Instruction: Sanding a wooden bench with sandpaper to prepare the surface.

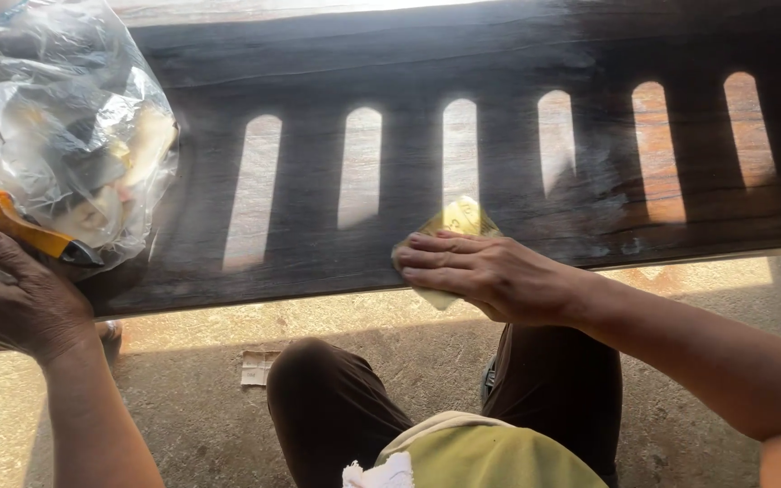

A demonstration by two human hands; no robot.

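Fingers (431, 253) of your right hand (490, 276) lie flat and together, pressing a folded yellowish sanding sheet (458, 221) onto the dark slotted wooden panel (499, 63), at its near edge below the middle slots. Keep the palm flat and your strokes along the grain, I'd judge. Your left hand (15, 303), fingers curled, rests at the panel's left end against a clear plastic bag (65, 117) holding jumbled small items, too blurred to identify.
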